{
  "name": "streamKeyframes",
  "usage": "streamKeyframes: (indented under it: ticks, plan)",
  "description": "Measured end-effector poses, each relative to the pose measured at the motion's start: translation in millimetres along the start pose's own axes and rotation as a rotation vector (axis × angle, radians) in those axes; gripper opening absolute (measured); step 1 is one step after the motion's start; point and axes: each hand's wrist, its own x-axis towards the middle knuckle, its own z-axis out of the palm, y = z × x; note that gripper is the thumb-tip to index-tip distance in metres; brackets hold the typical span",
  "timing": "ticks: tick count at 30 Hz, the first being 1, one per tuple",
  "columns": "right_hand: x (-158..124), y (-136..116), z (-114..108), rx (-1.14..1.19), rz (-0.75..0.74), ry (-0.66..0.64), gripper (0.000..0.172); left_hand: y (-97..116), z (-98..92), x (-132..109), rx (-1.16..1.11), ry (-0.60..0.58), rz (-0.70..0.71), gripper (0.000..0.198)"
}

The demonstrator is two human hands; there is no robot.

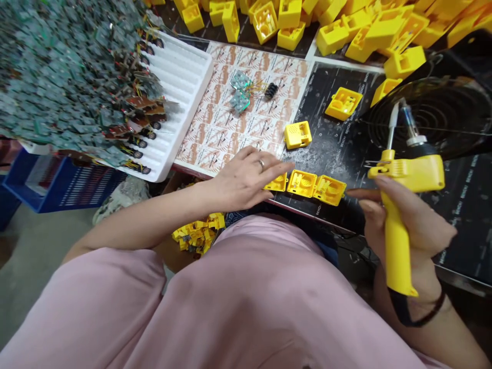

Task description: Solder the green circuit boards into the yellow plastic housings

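My right hand (407, 220) is wrapped round the handle of a yellow soldering gun (397, 241), whose metal tip points away from me. My left hand (249, 177), with a ring on one finger, lies with fingers stretched out at the left end of a row of small yellow plastic cases. It partly covers the leftmost case (277, 183). The middle case (302, 183) and the right case (330, 190) lie with their hollow sides up near the table's front edge. Just beyond the row sits another yellow case (298, 135) with a grid of small holes.
Circuit boards (240, 92) with wires lie on a patterned sheet (215, 118). A heap of boards (77, 77) fills a white foam tray (180, 87) at left. Yellow cases (365, 31) pile at the back, near a black fan (434, 113). A blue crate (49, 179) stands below.
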Motion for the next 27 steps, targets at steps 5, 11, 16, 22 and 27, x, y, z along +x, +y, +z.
streamKeyframes:
  ticks: [5, 11, 16, 22, 27]
  plan:
    - [19.4, -11.1, 8.1, -0.194, -0.381, -0.033, 0.049, -33.8, -19.8, 10.7, -0.028, -0.040, -0.021, 0.057]
    - [23.0, -9.9, 22.9, -0.180, -0.416, -0.035, 0.069, -129.1, -13.6, 60.4, -0.049, 0.398, -0.493, 0.033]
    - [25.3, -5.9, 24.4, -0.149, -0.415, -0.092, 0.068, -147.4, -31.5, 85.0, -0.131, 0.431, -0.574, 0.040]
    - [30.2, -14.2, 37.0, -0.106, -0.387, -0.136, 0.048, -135.7, -102.6, 81.6, -0.683, 0.640, -0.441, 0.042]
    - [33.2, -23.1, 47.4, -0.105, -0.349, -0.042, 0.051, -141.0, -84.1, 70.1, -0.831, 0.604, -0.469, 0.056]
